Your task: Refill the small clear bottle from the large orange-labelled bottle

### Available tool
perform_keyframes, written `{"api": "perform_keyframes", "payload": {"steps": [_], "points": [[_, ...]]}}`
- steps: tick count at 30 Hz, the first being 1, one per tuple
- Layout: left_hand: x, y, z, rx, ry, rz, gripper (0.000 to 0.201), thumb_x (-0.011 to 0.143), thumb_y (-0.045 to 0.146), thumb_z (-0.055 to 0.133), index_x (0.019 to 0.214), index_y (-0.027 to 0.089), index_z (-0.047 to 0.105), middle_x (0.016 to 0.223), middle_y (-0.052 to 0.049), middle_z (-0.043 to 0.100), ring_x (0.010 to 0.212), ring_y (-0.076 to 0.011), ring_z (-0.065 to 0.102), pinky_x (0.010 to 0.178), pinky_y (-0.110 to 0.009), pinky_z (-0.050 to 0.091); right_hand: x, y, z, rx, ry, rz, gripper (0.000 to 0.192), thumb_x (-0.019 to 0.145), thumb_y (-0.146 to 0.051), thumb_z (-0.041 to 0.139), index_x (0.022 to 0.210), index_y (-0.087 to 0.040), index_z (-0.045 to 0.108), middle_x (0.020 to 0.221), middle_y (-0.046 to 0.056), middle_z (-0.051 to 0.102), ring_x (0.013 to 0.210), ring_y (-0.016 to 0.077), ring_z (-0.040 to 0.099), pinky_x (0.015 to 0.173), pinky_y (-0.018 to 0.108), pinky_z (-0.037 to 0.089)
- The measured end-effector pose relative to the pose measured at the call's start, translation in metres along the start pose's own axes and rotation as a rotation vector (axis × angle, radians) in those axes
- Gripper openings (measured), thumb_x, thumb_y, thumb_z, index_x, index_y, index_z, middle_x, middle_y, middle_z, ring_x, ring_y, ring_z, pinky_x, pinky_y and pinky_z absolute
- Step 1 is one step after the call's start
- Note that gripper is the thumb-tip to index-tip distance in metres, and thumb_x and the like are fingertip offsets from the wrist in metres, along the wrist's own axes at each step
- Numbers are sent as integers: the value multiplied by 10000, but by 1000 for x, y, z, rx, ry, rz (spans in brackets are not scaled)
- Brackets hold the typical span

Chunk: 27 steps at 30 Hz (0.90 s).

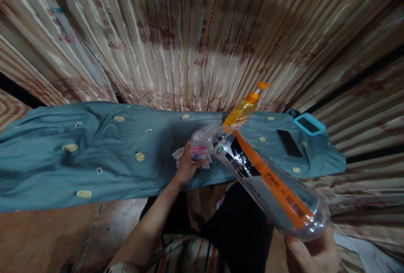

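Striped curtains behind a table under blue cloth. Large clear bottle tipped, base gripped by right hand, mouth meeting small bottle, which left hand grasps with a tissue. Judged: pouring across; next needs steady alignment. Far right: soap dispenser, phone.

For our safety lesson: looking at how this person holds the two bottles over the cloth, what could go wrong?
1. The big bottle is tilted mouth-down toward the small bottle; liquid could miss and wet the blue cloth.
2. The phone lies close by; splashes might reach it.
3. The right hand has only a base grip; the bottle may slip.
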<state>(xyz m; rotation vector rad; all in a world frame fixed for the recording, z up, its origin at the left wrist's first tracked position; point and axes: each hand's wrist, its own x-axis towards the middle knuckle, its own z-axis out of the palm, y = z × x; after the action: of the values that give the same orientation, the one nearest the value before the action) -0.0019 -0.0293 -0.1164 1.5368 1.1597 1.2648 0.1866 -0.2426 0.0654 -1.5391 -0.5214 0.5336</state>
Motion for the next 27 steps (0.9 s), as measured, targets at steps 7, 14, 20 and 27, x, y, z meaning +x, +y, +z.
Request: {"api": "perform_keyframes", "payload": {"steps": [7,14,20,27], "points": [[1,4,-1,9,-8,6,767,783,340,905,1452,232,545,1428,-149,672,1330,-352,670,1181,-536,517,18,42,-31,-50,-84,-160,889,685,-517,926,1465,-243,599,1473,149,634,1318,424,601,1167,617,423],[2,7,-2,0,-17,14,699,796,285,895,1402,236,550,1419,-138,682,1319,-336,675,1174,-522,530,25,60,-45,-39,-124,-198,852,720,-422,920,1497,-230,630,1445,123,680,1267,355,633,1019,446,512],[1,9,-1,2,-14,7,720,794,308,889,1413,229,530,1416,-147,684,1328,-342,679,1166,-528,530,23,57,-42,-60,-134,-224,937,738,-456,900,1580,-236,551,1494,135,635,1288,378,630,1040,499,542],[1,6,-1,27,-5,-17,751,779,288,888,1435,234,527,1402,-135,698,1318,-335,684,1181,-531,514,5,19,-14,-64,-47,-58,1130,649,-555,950,1631,-271,469,1488,126,627,1341,390,592,1090,509,510]]}}
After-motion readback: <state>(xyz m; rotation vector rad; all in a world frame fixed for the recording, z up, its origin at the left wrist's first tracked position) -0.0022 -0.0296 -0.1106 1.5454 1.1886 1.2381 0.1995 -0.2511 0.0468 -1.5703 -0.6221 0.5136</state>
